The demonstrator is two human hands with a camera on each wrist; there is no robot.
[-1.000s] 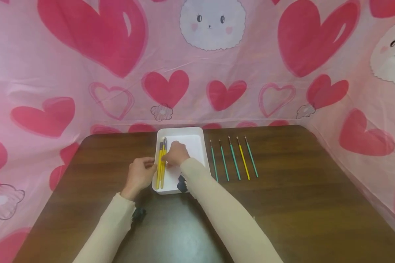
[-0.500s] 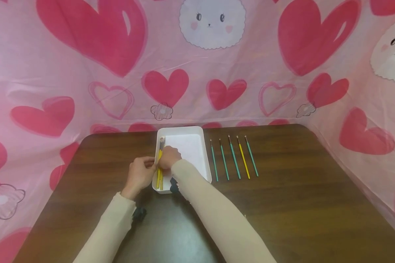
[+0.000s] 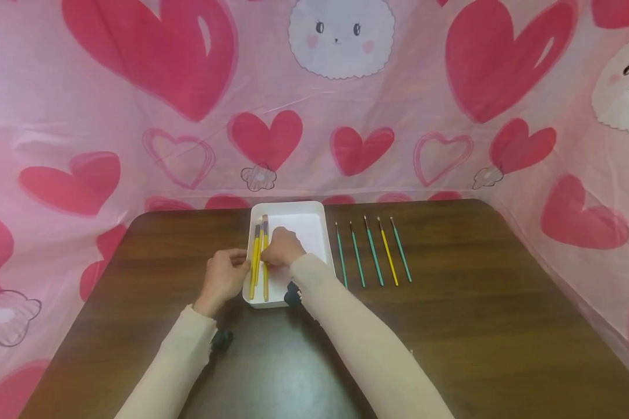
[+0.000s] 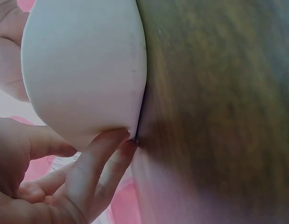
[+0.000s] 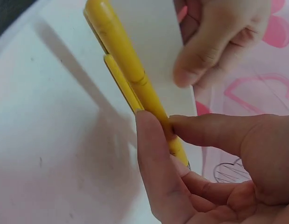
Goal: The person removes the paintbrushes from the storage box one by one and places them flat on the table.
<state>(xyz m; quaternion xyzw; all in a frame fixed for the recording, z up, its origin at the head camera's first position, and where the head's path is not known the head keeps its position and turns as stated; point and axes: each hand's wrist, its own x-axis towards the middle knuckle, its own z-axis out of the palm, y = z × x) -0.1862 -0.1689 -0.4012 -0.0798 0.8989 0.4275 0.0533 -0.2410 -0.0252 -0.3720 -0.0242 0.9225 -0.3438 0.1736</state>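
Observation:
A white tray stands at the back of the table. My left hand grips its left side; the left wrist view shows fingers against the outer wall and the thumb near the rim. Over the tray, my right hand pinches a yellow-handled paintbrush between thumb and finger. In the right wrist view that brush handle slants above the tray floor, with more yellow partly hidden behind it. Other yellow paintbrushes lie lengthwise along the tray's left wall, bristles at the far end.
Right of the tray several thin brushes lie in a spaced row, mostly teal ones and one yellow brush. The brown table meets a pink heart-patterned cloth at the back and sides.
My right hand went left to the yellow paintbrushes, then came back slightly right with one, which now stands apart from the others. My left hand stays on the tray.

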